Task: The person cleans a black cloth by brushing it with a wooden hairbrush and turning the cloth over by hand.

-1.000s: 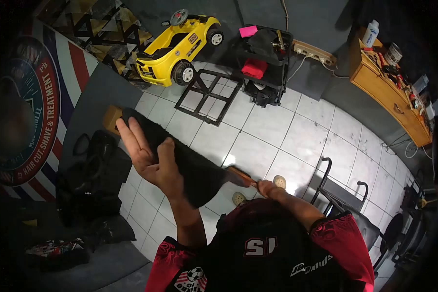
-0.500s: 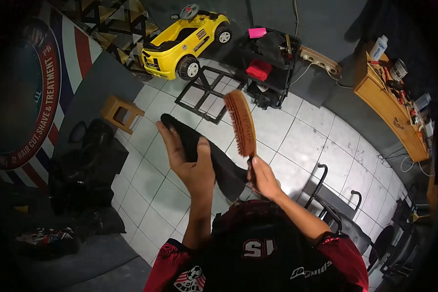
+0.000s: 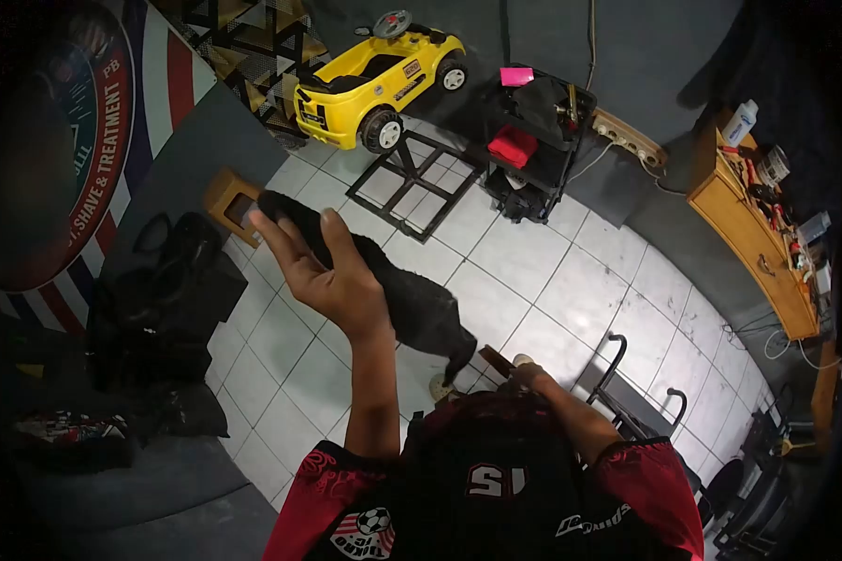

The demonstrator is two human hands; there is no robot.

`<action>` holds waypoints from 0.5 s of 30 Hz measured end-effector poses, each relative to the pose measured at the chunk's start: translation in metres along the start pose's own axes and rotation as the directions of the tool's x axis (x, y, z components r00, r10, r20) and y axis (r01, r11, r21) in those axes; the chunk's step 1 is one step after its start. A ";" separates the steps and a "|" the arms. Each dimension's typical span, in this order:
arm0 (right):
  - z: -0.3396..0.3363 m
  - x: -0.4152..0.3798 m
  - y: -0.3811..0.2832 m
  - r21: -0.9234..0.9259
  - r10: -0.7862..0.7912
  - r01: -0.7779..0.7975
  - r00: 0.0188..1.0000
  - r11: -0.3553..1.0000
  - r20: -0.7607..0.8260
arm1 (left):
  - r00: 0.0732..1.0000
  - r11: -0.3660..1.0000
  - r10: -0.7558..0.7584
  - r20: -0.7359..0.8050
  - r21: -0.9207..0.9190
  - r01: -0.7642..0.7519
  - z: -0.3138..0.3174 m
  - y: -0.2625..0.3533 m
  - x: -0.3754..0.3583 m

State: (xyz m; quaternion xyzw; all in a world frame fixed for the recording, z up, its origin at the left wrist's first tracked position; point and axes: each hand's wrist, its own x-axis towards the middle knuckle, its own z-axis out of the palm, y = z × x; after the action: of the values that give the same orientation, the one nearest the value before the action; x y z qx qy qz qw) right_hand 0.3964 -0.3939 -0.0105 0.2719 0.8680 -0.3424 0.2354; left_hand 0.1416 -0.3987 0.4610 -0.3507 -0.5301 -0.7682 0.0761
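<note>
My left hand [image 3: 332, 285] is raised, palm side against a long black cloth [image 3: 412, 304]. Its thumb and fingers are apart, with the cloth running between and behind them. From there the fabric hangs down to the right, its lower end narrowing near my chest. Low in front of my shirt, my right hand [image 3: 530, 374] is closed on a wooden-backed brush [image 3: 496, 359]. Only a narrow brown part of that brush shows; its bristles are hidden from view.
A yellow toy car [image 3: 374, 89] and a black metal frame [image 3: 416, 185] stand ahead. Beyond are a black trolley [image 3: 533, 154] with a red cloth [image 3: 513, 146] and a wooden counter [image 3: 748, 224] with bottles and tools. A wooden stool [image 3: 229, 201] is left, a black chair [image 3: 617, 374] right.
My right hand has lowered the brush from beside the cloth towards my body, and the brush has turned. My left hand has moved left and up with the cloth, its thumb spread wider.
</note>
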 end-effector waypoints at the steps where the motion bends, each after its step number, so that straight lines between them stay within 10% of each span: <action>1: -0.023 -0.017 -0.008 0.081 0.071 -0.071 0.997 0.994 0.003 | 1.000 1.000 -0.014 0.008 0.016 0.014 -0.002 0.001 -0.001; 3: -0.079 -0.051 -0.035 0.509 0.314 -0.301 0.947 0.806 0.062 | 0.999 0.997 -0.039 -0.023 0.067 0.041 -0.004 0.001 -0.009; 9: -0.227 -0.133 -0.165 0.877 0.111 0.370 0.901 0.306 -0.419 | 0.980 0.977 -0.193 0.048 0.101 0.187 -0.006 -0.003 -0.035; 15: -0.197 -0.118 -0.195 0.545 -0.092 0.480 0.802 0.688 -0.590 | 0.991 0.993 -0.116 -0.063 0.008 0.117 0.008 -0.028 -0.039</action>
State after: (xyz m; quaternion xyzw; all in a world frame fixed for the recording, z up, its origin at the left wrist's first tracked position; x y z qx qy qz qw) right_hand 0.3169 -0.4082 0.2799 0.2743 0.7468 -0.5783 -0.1806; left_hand 0.1607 -0.3901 0.4169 -0.2947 -0.5517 -0.7787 0.0497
